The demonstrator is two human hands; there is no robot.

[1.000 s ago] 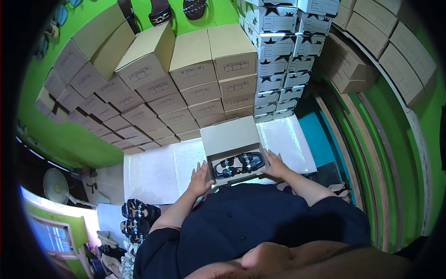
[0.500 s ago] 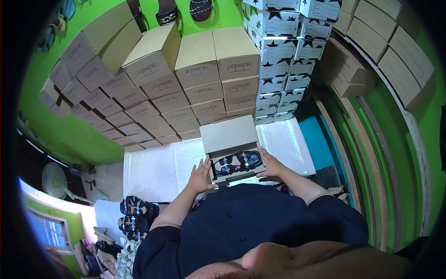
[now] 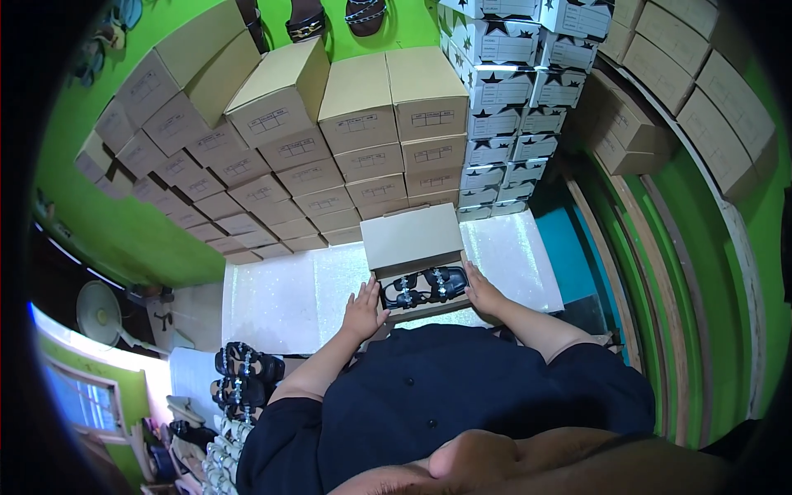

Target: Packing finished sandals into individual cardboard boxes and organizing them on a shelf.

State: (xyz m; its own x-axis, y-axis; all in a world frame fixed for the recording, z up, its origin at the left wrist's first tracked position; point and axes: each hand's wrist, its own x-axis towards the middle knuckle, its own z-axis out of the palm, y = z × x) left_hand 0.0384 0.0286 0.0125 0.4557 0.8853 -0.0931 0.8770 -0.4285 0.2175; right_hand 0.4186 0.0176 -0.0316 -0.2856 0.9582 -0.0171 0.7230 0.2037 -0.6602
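White, glittery desk (image 3: pixel 268 305) showed at left. The left hand (image 3: pixel 361 311), open, lay against the left end of a cardboard box (image 3: pixel 429 313). Black sandals (image 3: pixel 448 281) lay inside, the lid (image 3: pixel 412 235) raised far. The right hand (image 3: pixel 485 292), also open, touched the right end. Steadying seemed in hand; moving the lid called for freeing a hand.

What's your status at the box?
Left hand at left side of box, right hand at right. Sandals inside. Lid open, not covering them.
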